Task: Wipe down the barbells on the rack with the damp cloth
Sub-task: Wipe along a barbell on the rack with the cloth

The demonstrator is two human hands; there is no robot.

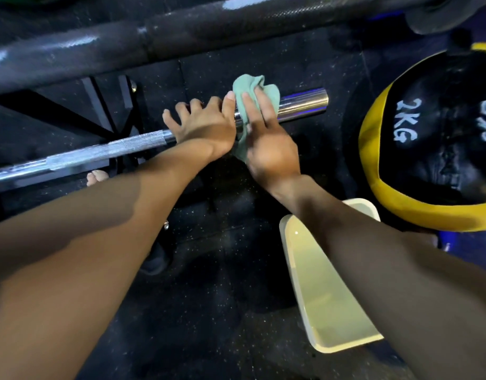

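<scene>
Left hand (202,127) clasps chrome barbell (104,152) just inboard of sleeve, fingers (181,109) curled over top, steadying it on rack (110,105). Right hand (266,141) presses green cloth (254,89) around sleeve (302,104), fingers lying fairly straight over cloth, thumb side hidden. To do well, I judge: keep cloth wrapped, stroke out toward free end, twist to reach underside. Keep left grip firm so bar doesn't roll. Dark barbell (209,28) at rack's far edge, apparently waiting.
</scene>
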